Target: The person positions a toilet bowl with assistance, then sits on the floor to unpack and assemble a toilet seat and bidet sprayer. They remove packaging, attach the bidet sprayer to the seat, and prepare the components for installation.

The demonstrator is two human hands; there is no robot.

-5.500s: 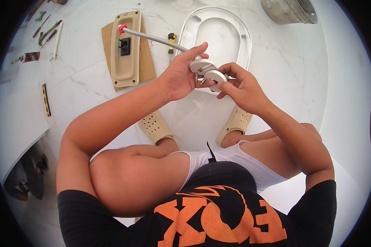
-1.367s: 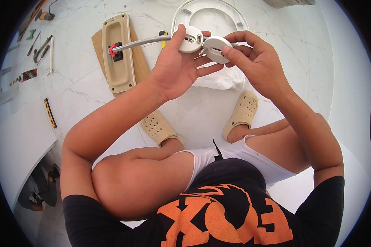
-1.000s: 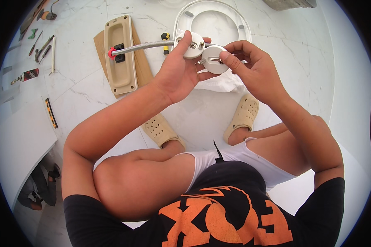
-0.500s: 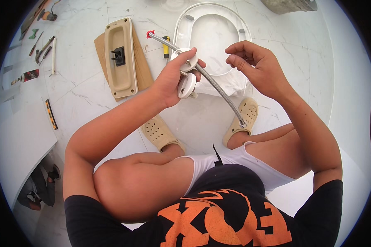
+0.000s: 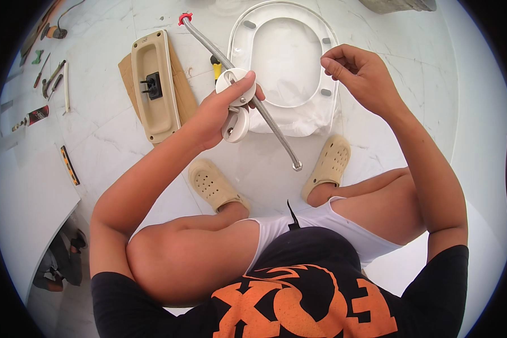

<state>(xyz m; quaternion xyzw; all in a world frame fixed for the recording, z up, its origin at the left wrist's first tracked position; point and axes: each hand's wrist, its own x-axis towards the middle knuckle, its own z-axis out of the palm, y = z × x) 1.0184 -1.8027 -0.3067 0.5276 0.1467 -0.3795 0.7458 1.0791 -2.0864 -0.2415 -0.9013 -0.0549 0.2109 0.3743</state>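
My left hand (image 5: 213, 112) is closed around a braided metal hose (image 5: 273, 127) and a pair of white round fittings with metal pins. The upper fitting (image 5: 226, 83) lies under my thumb; the lower fitting (image 5: 239, 127) hangs below my palm. The hose slants across my hand, with a red ring (image 5: 185, 19) at its far end and a metal nut (image 5: 297, 166) at its near end. My right hand (image 5: 359, 73) hovers by the right rim of a white toilet seat (image 5: 239, 48). Its fingers are curled, thumb and fingertips together, with nothing visible between them.
A beige tray-like panel with a black part (image 5: 151, 86) lies on cardboard (image 5: 183, 84) at left. A yellow-handled tool (image 5: 217, 69) is partly behind the hose. Further left are a hammer (image 5: 53, 78), a spray can (image 5: 38, 115) and a level (image 5: 70, 165). A bucket-like container (image 5: 397, 4) stands far right.
My left hand has moved left with the hose and fittings, and the hose's near end has swung left off my shoe. My right hand has shifted right and away; its thumb and fingertips have come together.
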